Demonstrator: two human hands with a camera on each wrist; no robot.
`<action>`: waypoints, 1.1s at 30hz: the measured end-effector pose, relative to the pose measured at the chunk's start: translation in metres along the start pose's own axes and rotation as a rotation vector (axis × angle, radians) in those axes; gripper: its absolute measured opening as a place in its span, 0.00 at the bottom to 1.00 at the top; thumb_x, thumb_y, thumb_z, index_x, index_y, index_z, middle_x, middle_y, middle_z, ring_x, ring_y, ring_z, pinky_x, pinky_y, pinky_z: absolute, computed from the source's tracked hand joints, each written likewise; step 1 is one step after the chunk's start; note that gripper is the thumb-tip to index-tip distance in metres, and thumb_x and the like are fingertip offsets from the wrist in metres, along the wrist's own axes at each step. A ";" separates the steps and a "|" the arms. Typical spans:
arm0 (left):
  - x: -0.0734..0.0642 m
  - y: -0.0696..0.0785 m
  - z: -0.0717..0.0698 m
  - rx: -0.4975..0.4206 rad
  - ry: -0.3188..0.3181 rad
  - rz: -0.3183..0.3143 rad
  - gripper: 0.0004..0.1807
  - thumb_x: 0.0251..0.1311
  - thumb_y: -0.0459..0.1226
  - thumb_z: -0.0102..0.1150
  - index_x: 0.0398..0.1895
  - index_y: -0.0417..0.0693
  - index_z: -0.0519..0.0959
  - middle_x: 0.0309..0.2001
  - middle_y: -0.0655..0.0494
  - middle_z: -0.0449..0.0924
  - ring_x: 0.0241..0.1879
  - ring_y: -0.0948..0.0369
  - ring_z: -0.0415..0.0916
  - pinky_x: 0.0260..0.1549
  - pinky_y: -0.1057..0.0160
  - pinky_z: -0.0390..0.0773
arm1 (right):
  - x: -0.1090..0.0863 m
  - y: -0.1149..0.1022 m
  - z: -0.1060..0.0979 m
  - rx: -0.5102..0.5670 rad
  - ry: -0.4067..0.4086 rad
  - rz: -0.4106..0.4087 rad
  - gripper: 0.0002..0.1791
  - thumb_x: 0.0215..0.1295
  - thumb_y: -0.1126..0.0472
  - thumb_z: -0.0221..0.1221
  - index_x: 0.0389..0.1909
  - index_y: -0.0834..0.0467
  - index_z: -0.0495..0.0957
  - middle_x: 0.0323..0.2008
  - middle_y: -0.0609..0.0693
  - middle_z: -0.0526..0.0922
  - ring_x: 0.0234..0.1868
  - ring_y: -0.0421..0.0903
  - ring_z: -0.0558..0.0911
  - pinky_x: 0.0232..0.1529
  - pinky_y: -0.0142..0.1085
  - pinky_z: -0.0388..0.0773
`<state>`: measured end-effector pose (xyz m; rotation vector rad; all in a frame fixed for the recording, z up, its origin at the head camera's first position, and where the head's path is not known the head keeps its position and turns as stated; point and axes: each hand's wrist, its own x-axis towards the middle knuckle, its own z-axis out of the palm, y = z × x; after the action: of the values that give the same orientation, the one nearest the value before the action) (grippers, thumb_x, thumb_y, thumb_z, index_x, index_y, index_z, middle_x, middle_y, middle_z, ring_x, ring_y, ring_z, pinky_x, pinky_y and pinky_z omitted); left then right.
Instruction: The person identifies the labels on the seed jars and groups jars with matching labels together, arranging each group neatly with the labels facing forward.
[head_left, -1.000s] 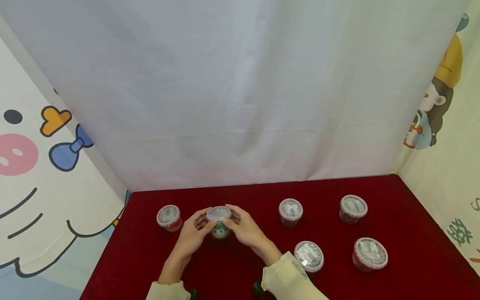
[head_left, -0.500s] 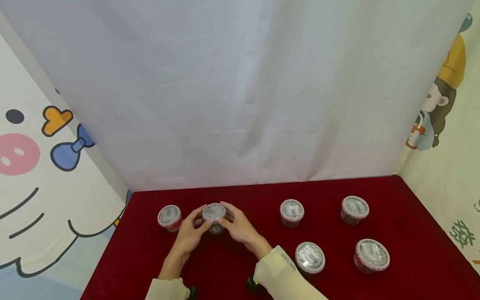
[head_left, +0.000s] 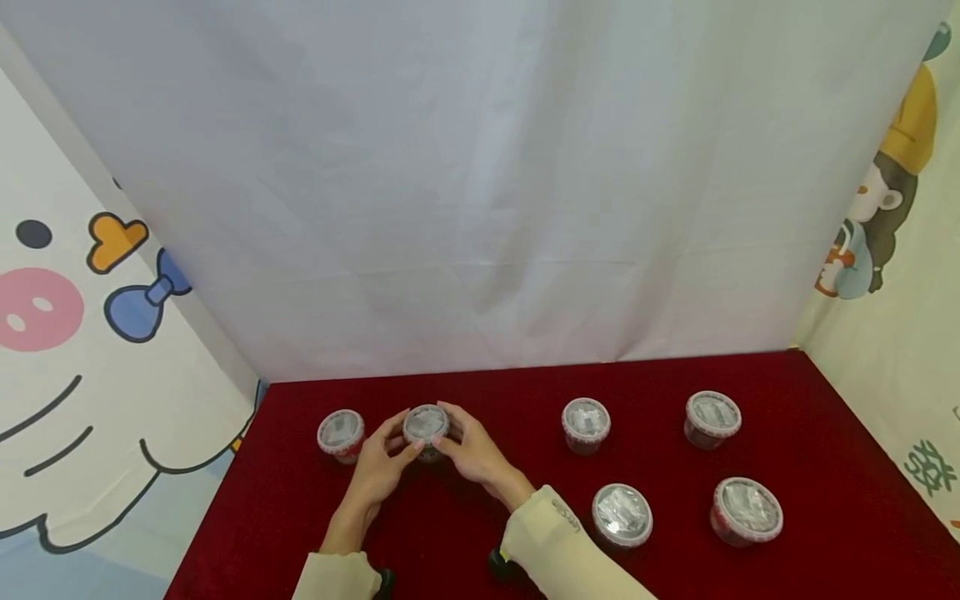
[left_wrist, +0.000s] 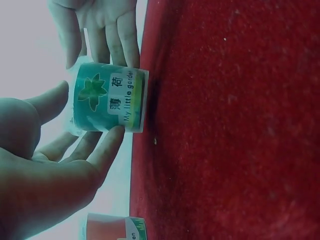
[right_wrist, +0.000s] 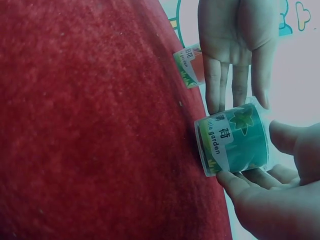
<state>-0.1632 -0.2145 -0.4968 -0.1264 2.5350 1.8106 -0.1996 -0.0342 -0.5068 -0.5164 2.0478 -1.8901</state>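
Observation:
Both hands hold a small lidded plastic cup between them, upright at the back left of the red cloth. Its green label, with a leaf picture and the words "My little garden", shows in the left wrist view on the cup. My left hand has its fingers along the cup's left side and its thumb near the lid. From the other side my right hand does the same. The cup's base is right at the cloth in the right wrist view. Just left of the left hand stands a cup with a red label.
Several more lidded cups stand to the right: one at the back, one nearer the right sleeve, a far right one and a front right one. A white curtain hangs behind the red cloth.
Both hands have moved the cup slightly left and back, and its lid has come to face the head camera more. Over the last half second little has moved.

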 end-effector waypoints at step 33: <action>-0.009 0.006 0.001 0.063 0.014 0.099 0.37 0.71 0.27 0.63 0.80 0.32 0.59 0.79 0.29 0.57 0.79 0.35 0.53 0.77 0.35 0.56 | -0.005 -0.005 0.002 -0.049 0.085 -0.045 0.34 0.77 0.71 0.56 0.80 0.67 0.59 0.77 0.70 0.63 0.78 0.67 0.64 0.74 0.61 0.65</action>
<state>-0.1545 -0.2115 -0.4913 -0.0123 2.6491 1.7660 -0.1936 -0.0341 -0.5026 -0.5066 2.1579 -1.9230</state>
